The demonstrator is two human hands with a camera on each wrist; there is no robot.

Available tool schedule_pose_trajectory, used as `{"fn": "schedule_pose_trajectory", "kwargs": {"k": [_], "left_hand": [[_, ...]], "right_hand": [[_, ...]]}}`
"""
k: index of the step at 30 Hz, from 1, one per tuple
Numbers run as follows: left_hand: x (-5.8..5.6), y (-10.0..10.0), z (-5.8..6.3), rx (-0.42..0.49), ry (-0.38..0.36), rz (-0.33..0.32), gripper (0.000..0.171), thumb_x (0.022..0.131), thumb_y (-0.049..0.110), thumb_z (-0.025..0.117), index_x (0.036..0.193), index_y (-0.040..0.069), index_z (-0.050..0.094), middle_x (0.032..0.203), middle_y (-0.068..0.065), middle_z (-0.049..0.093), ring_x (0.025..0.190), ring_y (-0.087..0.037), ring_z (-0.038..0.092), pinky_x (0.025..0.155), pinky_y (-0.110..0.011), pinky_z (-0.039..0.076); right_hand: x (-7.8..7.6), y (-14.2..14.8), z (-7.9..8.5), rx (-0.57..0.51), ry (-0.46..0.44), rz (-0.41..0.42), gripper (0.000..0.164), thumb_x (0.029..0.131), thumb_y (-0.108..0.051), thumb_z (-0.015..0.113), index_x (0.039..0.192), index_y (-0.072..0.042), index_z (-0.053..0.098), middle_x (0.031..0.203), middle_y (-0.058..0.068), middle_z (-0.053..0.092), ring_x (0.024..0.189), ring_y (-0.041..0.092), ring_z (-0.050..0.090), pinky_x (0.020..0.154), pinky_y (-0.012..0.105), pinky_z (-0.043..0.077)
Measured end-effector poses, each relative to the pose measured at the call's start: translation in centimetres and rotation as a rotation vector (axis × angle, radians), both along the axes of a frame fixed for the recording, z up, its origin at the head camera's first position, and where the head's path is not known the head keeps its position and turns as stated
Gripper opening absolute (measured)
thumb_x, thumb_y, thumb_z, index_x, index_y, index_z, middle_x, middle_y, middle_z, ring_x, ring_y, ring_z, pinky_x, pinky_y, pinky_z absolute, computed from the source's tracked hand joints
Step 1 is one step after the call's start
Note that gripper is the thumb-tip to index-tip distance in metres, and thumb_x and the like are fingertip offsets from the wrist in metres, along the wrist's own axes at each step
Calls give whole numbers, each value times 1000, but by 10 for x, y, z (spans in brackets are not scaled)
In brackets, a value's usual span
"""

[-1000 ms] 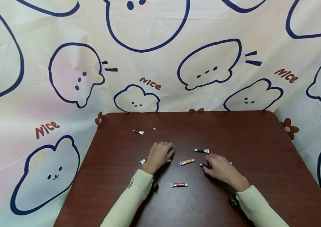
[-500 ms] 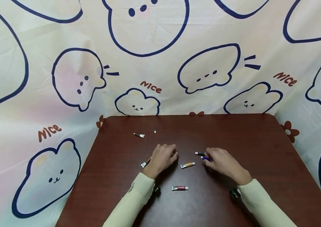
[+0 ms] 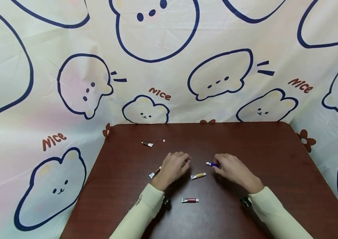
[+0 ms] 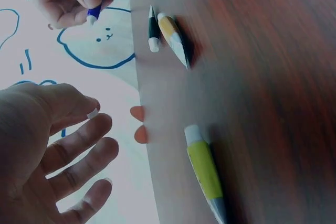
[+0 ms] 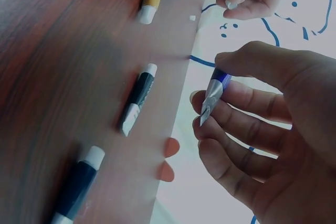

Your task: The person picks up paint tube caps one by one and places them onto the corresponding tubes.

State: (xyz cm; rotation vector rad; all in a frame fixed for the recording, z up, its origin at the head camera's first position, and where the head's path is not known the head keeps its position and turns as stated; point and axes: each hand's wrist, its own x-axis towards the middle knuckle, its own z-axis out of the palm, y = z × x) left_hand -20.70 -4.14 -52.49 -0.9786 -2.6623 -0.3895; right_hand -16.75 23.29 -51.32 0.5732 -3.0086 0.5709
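My right hand (image 3: 235, 171) pinches a small blue paint tube (image 5: 215, 90) between thumb and fingers. It overlaps the black paint tube (image 5: 138, 97) in the head view; the right wrist view shows that one lying on the table. My left hand (image 3: 172, 167) hovers left of centre, fingers curved. A small white piece (image 4: 93, 113) shows at its thumb and index fingertips. Near it lie a yellow-green paint tube (image 4: 203, 163), hidden under the hand in the head view, and a brown tube (image 3: 155, 172). An ochre yellow tube (image 3: 198, 176) sits between both hands.
Nearer the front lies a red paint tube (image 3: 190, 200). A dark brown tube (image 3: 147, 144) and a little white bit (image 3: 164, 140) are at the back left. A dark blue tube (image 5: 77, 190) rests near the right hand. A patterned curtain (image 3: 216, 66) borders the brown table (image 3: 240, 139).
My right hand has carried the blue tube up and slightly left, over the black tube. The left hand has drifted right, uncovering more of the brown tube. The head view has tilted slightly.
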Motion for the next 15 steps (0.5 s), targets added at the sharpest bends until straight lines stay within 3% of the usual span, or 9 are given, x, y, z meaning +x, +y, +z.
{"fn": "schedule_pose_trajectory", "kwargs": {"k": [7, 15], "left_hand": [[3, 5, 4, 39, -60, -9, 12, 105, 23, 72, 114, 21, 78, 105, 4, 80, 89, -13, 72, 76, -32, 50], [5, 9, 11, 79, -42, -51, 5, 104, 24, 74, 108, 21, 77, 98, 7, 79, 89, -10, 72, 78, -33, 52]], "right_hand": [[-3, -5, 3, 14, 1, 10, 19, 95, -21, 86, 97, -14, 68, 85, -5, 65, 74, 8, 54, 65, 26, 53], [-3, -6, 7, 3, 41, 50, 18, 96, -18, 85, 97, -15, 67, 82, -6, 64, 71, 7, 50, 62, 24, 48]]}}
